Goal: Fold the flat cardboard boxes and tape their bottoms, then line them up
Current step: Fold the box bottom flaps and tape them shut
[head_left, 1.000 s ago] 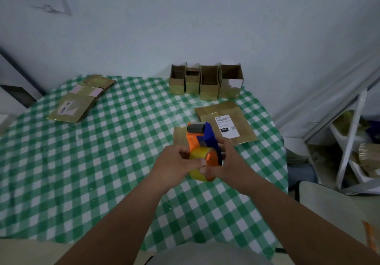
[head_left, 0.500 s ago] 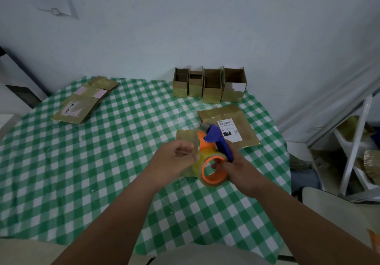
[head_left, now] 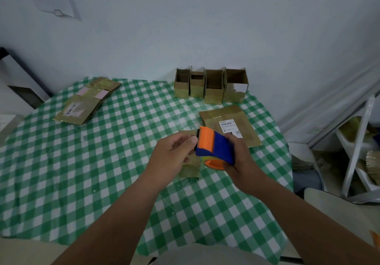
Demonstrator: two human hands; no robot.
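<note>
My right hand (head_left: pixel 241 161) grips an orange and blue tape dispenser (head_left: pixel 214 148) above the table. My left hand (head_left: pixel 174 153) pinches at the dispenser's front edge with thumb and fingers; the tape end itself is too small to make out. Under the hands lies a small flat cardboard box (head_left: pixel 190 168), partly hidden. A larger flat box with a white label (head_left: pixel 228 123) lies just behind. Several folded boxes (head_left: pixel 210 85) stand in a row at the table's far edge.
A stack of flat boxes (head_left: pixel 86 102) lies at the far left of the green checked table (head_left: pixel 82 172). A white shelf frame (head_left: pixel 357 145) with cardboard stands to the right, past the table's edge. A wall rises right behind the table.
The dispenser has tilted over, its blue and orange top now facing me instead of the roll's open side. My left hand stays at its front edge. The view has shifted slightly.
</note>
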